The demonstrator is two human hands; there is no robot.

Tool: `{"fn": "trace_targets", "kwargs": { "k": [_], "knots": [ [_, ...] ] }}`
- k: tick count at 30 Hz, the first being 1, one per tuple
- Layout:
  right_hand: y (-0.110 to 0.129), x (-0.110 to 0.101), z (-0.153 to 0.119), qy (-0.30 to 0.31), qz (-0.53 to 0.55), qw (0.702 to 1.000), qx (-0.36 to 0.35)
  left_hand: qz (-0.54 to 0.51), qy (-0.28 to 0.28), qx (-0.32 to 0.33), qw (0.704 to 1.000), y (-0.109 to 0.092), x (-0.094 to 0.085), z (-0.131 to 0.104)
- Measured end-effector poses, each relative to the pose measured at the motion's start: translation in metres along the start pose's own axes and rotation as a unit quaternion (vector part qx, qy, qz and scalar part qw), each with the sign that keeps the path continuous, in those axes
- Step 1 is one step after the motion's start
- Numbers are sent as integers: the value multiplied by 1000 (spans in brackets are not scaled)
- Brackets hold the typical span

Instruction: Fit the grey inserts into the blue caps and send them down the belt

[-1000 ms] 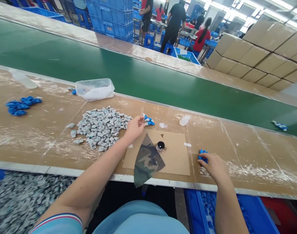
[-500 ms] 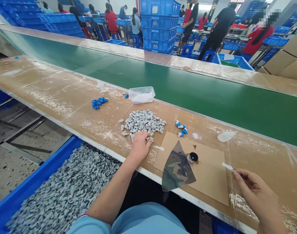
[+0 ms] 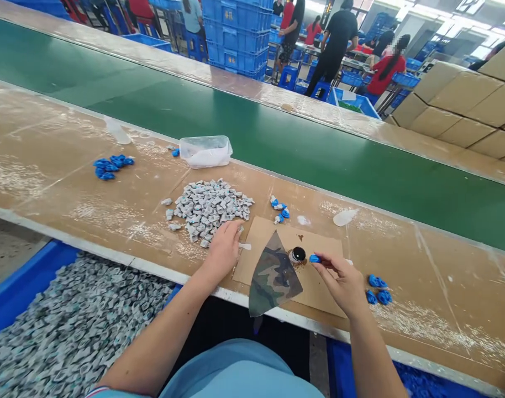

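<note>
Worktop (image 3: 49,171) is running across the view, with a green belt (image 3: 277,138) lying beyond it. The right hand (image 3: 319,261) is pinching a blue piece (image 3: 314,258) between thumb and fingertips, and that piece is sitting just beside the jar (image 3: 297,255), on its right, above the card (image 3: 319,287). The left hand (image 3: 238,231) is bending its fingers narrowly, and a grey piece (image 3: 241,228) is showing at their tips, held there.

Just beyond the left hand, a grey pile (image 3: 211,204) is spreading over the worktop, a few loose bits lying along its left side. A white strip (image 3: 245,246) is lying just beside the left hand, at the card's edge. A camouflage cloth (image 3: 273,279) is covering part of the card left of the jar and is hanging over the worktop's near edge.

Beyond the card, a small blue-and-white group (image 3: 279,210) is lying between the grey pile and a clear scrap (image 3: 345,217). Four blue bits (image 3: 377,289) are resting right of the right hand, near it. A clear tub (image 3: 206,152) is standing behind the grey pile, and a blue cluster (image 3: 111,166) is lying farther left. Below the worktop at left, a bin (image 3: 32,273) is holding many grey bits.
</note>
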State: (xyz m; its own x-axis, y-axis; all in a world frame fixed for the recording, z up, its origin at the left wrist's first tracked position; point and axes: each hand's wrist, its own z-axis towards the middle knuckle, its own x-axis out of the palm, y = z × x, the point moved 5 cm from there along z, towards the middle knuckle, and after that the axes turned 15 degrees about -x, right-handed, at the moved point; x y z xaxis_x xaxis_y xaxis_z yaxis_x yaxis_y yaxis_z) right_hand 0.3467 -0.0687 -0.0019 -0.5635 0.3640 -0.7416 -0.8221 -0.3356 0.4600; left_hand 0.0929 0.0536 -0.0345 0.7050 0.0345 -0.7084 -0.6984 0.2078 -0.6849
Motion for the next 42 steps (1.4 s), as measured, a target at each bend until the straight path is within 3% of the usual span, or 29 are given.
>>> {"fn": "trace_targets", "kwargs": {
  "k": [6, 13, 17, 21, 23, 26, 28, 31, 37, 42],
  "knots": [
    [5, 8, 9, 25, -24, 999, -35, -192, 80, -71, 976, -9, 11, -14],
    [6, 8, 13, 39, -22, 998, -43, -295, 176, -129, 930, -18, 32, -27],
    [5, 7, 13, 36, -3, 999, -14, -313, 181, -115, 925, -24, 33, -29],
    [-3, 6, 12, -1, 42, 997, 60, -340, 200, -121, 911, -33, 38, -34],
    [-7, 8, 10, -13, 82, 990, 109, -382, 224, -157, 883, -38, 46, -39],
    [-10, 13, 8, -13, 154, 974, 164, -464, 268, -225, 814, -48, 63, -47],
    [-7, 15, 7, -9, 182, 967, 177, -502, 286, -256, 775, -56, 72, -52],
    [0, 14, 7, 1, 180, 970, 166, -529, 300, -272, 746, -64, 78, -55],
    [16, 11, 11, 21, 138, 986, 93, -548, 319, -249, 732, -67, 76, -56],
    [26, 7, 16, 48, 117, 992, 15, -523, 333, -212, 755, -65, 76, -57]
  ]
}}
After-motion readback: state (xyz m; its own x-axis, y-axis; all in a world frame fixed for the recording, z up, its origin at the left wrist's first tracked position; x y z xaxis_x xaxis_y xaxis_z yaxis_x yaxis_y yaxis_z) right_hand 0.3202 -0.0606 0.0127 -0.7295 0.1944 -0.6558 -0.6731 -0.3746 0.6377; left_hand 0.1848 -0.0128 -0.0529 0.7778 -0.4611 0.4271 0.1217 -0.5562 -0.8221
